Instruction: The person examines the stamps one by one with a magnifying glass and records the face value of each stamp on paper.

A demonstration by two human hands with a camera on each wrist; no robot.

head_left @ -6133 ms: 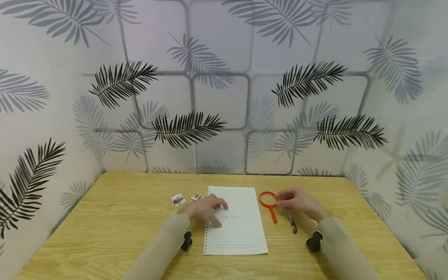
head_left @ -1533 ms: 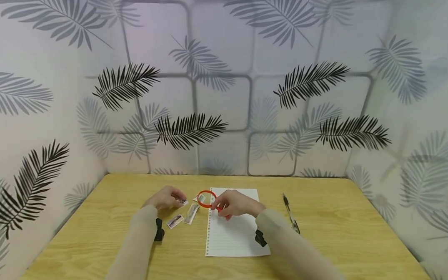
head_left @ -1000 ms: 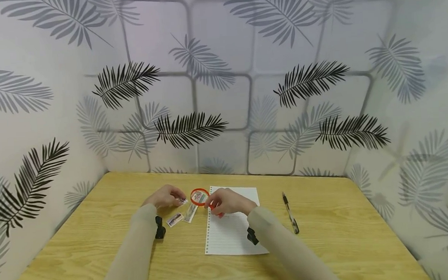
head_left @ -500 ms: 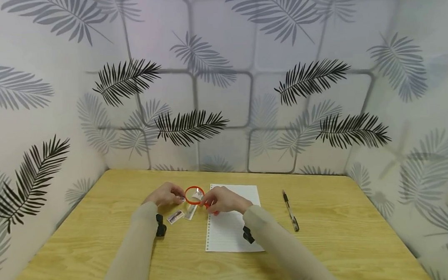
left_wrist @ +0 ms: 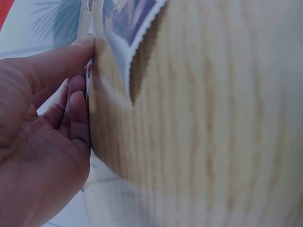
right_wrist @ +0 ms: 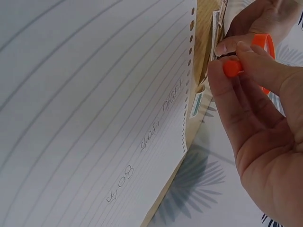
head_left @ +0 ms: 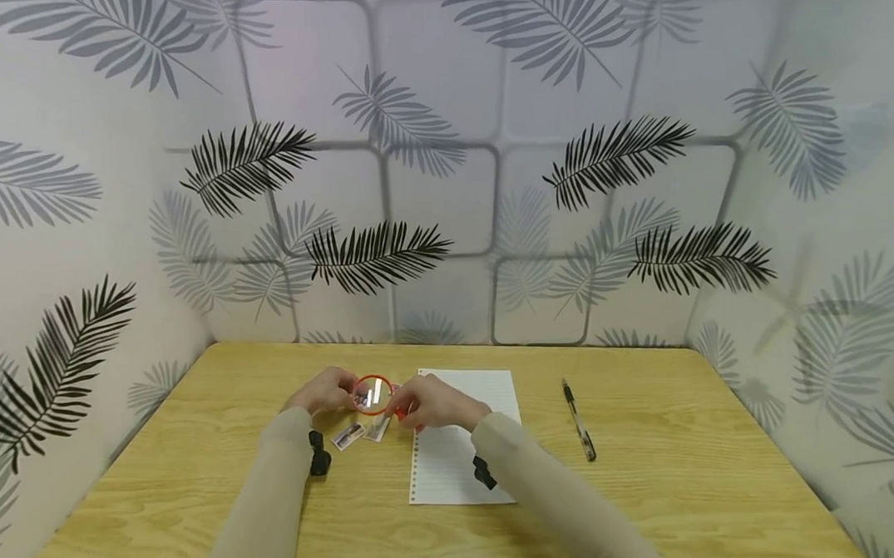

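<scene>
My right hand [head_left: 433, 402] pinches the handle of a red magnifying glass [head_left: 372, 376]; the handle's round end [right_wrist: 232, 69] shows between thumb and fingers in the right wrist view. Its lens hangs beside my left fingertips, over a small postage stamp [head_left: 363, 397]. Thumb and fingers of my left hand [head_left: 322, 391] pinch that stamp by its edge, low at the tabletop. Nearer me lie two more stamps, one dark-pictured [head_left: 348, 436] and one paler [head_left: 377, 430]. A perforated stamp corner [left_wrist: 128, 42] stands large in the left wrist view.
Under my right forearm lies a lined sheet of paper [head_left: 455, 470] with punched holes along its left side and handwriting on it. Farther right is a black-and-clear pen [head_left: 579, 419]. The wooden table [head_left: 165, 508] meets leaf-patterned walls behind.
From lying right of the paper, the magnifying glass was picked up by my right hand and brought left across the stamps to my left fingertips. My left hand left the paper earlier for the stamp.
</scene>
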